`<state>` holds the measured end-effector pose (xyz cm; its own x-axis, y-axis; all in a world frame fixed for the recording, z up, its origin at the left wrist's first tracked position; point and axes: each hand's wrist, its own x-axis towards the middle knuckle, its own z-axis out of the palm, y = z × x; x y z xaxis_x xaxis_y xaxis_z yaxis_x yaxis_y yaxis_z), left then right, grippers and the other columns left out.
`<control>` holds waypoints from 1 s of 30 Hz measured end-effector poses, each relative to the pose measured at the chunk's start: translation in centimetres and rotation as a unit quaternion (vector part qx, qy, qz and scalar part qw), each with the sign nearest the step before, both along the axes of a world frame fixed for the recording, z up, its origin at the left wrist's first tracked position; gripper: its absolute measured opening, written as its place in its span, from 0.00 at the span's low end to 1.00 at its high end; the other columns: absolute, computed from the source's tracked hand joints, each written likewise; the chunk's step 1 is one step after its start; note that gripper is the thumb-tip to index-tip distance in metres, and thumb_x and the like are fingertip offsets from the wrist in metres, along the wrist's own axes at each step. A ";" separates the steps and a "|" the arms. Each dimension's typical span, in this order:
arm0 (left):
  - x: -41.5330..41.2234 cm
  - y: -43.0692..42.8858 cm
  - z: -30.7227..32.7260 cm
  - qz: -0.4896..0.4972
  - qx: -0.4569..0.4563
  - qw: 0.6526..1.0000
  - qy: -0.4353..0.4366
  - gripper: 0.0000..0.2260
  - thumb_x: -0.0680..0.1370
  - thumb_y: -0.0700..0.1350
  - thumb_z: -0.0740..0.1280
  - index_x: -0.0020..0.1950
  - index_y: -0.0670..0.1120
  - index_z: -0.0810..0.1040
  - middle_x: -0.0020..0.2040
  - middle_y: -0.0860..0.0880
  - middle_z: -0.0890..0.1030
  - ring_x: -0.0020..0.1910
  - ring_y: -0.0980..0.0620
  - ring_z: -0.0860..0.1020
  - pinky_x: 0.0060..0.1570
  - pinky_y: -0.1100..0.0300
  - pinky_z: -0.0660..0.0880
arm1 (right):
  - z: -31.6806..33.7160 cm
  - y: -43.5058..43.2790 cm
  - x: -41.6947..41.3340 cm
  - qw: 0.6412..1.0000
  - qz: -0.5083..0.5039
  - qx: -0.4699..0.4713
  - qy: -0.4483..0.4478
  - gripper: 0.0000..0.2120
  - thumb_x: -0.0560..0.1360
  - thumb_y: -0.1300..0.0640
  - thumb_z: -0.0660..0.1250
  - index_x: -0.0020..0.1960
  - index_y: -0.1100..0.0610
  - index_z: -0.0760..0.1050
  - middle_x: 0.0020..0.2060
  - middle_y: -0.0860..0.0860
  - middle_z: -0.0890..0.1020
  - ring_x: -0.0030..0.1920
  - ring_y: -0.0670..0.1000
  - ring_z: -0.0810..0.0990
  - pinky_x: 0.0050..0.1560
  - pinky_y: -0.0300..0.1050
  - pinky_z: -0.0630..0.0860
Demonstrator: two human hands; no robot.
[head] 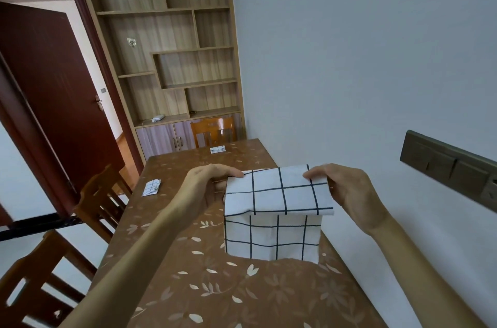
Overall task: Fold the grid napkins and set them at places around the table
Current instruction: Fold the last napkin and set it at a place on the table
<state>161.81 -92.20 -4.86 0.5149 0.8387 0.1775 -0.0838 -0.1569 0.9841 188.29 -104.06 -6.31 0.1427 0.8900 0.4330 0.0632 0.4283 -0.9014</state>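
The grid napkin (277,209) hung between both hands above the table (204,287); left hand (212,187) and right hand (347,190) each pinched an upper corner.

Pale grey-white wall (349,58), fitted at right with a dark brown switch panel (443,166). Light wooden shelving unit (172,31), open compartments above cupboard doors, set against the far wall. Dark red-brown door (53,72), left open. Table covered by a brown leaf-patterned cloth (215,287). Orange-brown wooden chair (213,130) placed at the far end; two brown wooden chairs (99,201) placed along the left side.
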 end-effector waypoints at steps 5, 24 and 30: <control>0.4 -0.5 -0.1 0.027 0.040 0.998 -0.028 0.08 0.68 0.43 0.78 0.46 0.44 0.85 0.45 0.42 0.84 0.44 0.42 0.79 0.46 0.56 0.77 | 0.0 0.7 -0.4 0.996 -0.042 -0.058 -0.047 0.31 0.70 0.48 0.73 0.72 0.44 0.69 0.42 0.53 0.82 0.46 0.47 0.81 0.50 0.34 0.78; 2.4 -1.0 1.0 0.004 0.233 0.956 0.177 0.17 0.68 0.39 0.81 0.54 0.45 0.83 0.49 0.49 0.87 0.47 0.51 0.85 0.45 0.51 0.84 | 2.4 1.0 -1.4 0.996 -0.083 0.013 -0.017 0.22 0.65 0.56 0.79 0.58 0.48 0.80 0.47 0.46 0.87 0.49 0.44 0.85 0.48 0.36 0.81; 2.9 -1.7 0.4 0.048 0.046 0.997 0.026 0.21 0.67 0.37 0.80 0.58 0.43 0.81 0.52 0.46 0.87 0.50 0.44 0.86 0.47 0.46 0.84 | 0.5 0.9 -1.9 0.995 -0.054 -0.080 -0.017 0.18 0.68 0.45 0.75 0.55 0.49 0.78 0.49 0.45 0.87 0.49 0.42 0.86 0.50 0.38 0.80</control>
